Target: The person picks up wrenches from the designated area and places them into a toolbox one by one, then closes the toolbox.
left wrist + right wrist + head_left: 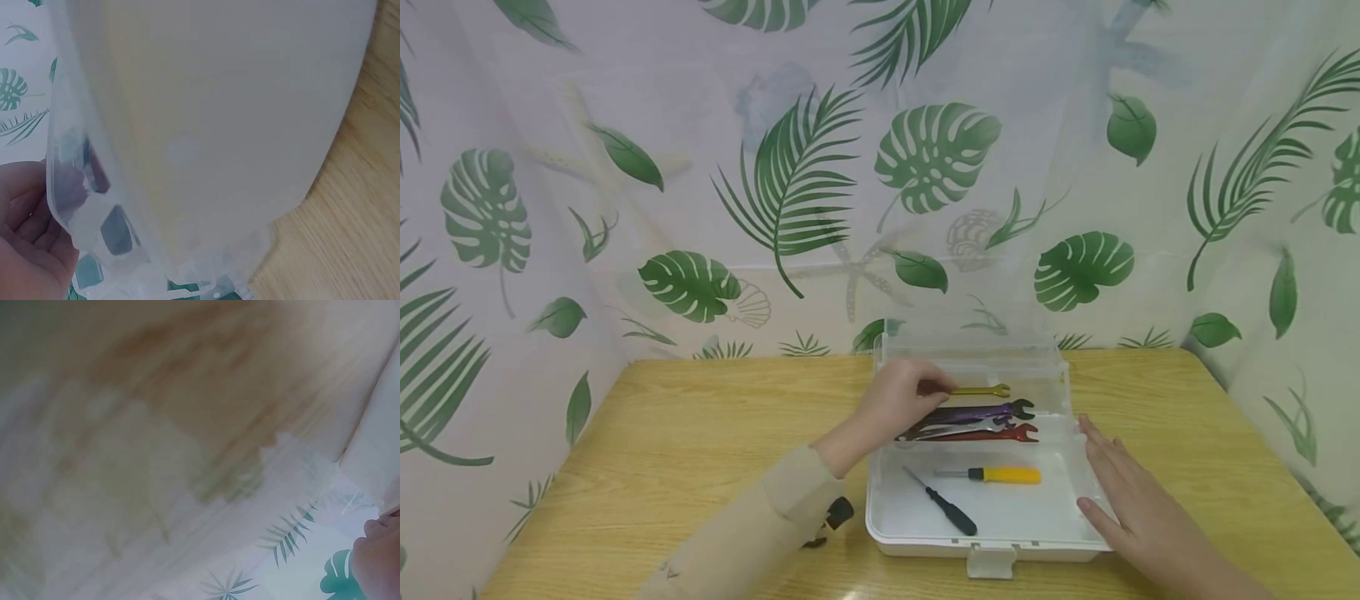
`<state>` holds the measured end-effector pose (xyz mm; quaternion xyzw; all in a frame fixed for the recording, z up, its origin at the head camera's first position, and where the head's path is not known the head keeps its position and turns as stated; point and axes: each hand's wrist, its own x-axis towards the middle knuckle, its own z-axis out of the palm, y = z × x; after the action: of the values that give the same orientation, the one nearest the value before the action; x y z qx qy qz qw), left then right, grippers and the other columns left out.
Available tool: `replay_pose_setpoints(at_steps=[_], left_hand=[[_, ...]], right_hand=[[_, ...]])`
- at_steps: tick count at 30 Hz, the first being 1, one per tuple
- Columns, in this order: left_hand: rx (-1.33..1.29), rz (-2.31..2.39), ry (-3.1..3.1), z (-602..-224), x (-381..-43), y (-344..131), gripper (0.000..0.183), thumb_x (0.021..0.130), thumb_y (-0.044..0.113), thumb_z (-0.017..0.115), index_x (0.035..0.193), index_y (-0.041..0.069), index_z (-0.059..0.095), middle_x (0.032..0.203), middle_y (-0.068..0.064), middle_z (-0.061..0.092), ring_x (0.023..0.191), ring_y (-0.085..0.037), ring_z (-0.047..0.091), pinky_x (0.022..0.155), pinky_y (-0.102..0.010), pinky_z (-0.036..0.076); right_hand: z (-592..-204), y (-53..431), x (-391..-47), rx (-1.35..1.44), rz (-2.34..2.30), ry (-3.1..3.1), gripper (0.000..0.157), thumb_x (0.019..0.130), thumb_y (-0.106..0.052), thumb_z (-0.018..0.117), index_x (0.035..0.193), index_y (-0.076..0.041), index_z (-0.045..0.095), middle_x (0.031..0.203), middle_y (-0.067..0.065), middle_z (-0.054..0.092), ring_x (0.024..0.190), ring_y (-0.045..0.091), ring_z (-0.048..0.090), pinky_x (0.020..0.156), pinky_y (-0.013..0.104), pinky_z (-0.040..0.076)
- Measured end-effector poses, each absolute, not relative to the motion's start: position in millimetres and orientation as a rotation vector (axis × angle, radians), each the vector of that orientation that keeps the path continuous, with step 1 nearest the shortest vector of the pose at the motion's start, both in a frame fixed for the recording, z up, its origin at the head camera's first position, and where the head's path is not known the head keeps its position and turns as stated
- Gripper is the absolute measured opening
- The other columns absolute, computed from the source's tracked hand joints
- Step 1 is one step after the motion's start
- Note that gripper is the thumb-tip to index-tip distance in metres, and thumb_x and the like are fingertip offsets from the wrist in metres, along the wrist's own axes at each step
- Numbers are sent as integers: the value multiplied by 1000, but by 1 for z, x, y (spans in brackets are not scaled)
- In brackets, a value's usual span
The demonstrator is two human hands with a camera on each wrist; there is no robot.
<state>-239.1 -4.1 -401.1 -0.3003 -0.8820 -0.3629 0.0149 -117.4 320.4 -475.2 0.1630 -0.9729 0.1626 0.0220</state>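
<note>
My left hand (898, 396) reaches over the white plastic toolbox (992, 546) and pinches a yellow open-end wrench (981, 390) near its left end. Below that wrench, several others lie in a pile, among them a purple wrench (981, 412), a silver wrench (962, 428) and a red wrench (1000, 436). In the front part lie a yellow-handled screwdriver (1011, 475) and a black screwdriver (951, 511). My right hand (1138, 500) rests along the box's right side, fingers extended. The left wrist view shows my curled fingers (31, 231) beyond the box's wall (237, 112).
The translucent lid (977, 337) stands raised at the back of the box, and a latch (991, 562) hangs at its front. A small black object (838, 512) shows beside my left sleeve. Behind the wooden table (715, 417) hangs a leaf-patterned curtain (820, 308).
</note>
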Motion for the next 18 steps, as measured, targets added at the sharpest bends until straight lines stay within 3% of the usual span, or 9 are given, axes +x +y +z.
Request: replay_pose_setpoints(at_steps=[3, 6, 10, 13, 18], left_hand=[[-927, -1196, -2730, -402, -240, -9, 15, 99, 4, 74, 111, 5, 82, 111, -9, 82, 101, -22, 78, 88, -23, 62], [-909, -1239, -2714, -404, -240, -14, 14, 99, 5, 74, 111, 5, 81, 110, -9, 82, 101, -22, 78, 88, -21, 61], [-889, -1269, -2703, -405, -238, -21, 13, 99, 6, 74, 109, 4, 81, 109, -10, 81, 100, -22, 77, 87, -22, 61], [-861, -1272, -2713, -405, -236, -26, 13, 99, 8, 75, 110, 3, 81, 109, -10, 81, 100, -23, 77, 88, -24, 62], [-800, -1260, -2731, -408, -232, -36, 11, 98, 8, 76, 108, 5, 81, 109, -10, 81, 99, -23, 77, 86, -24, 62]], right_hand=[[-476, 321, -117, 531, 462, -2969, 82, 109, -39, 56, 171, -7, 14, 181, 8, 8, 159, 43, 27, 114, 4, -20], [-476, 321, -118, 529, 464, -2972, 82, 109, -39, 56, 170, -6, 14, 181, 9, 9, 158, 44, 28, 116, 5, -19], [-476, 320, -118, 490, 523, -3030, 82, 109, -41, 55, 170, -6, 14, 181, 10, 9, 157, 48, 27, 131, 31, -10], [-475, 321, -118, 467, 554, -3061, 82, 109, -42, 54, 170, -5, 13, 181, 11, 8, 158, 49, 25, 132, 45, -5], [-475, 320, -118, 482, 539, -3048, 82, 109, -41, 55, 170, -5, 13, 181, 12, 9, 158, 49, 26, 121, 21, -16]])
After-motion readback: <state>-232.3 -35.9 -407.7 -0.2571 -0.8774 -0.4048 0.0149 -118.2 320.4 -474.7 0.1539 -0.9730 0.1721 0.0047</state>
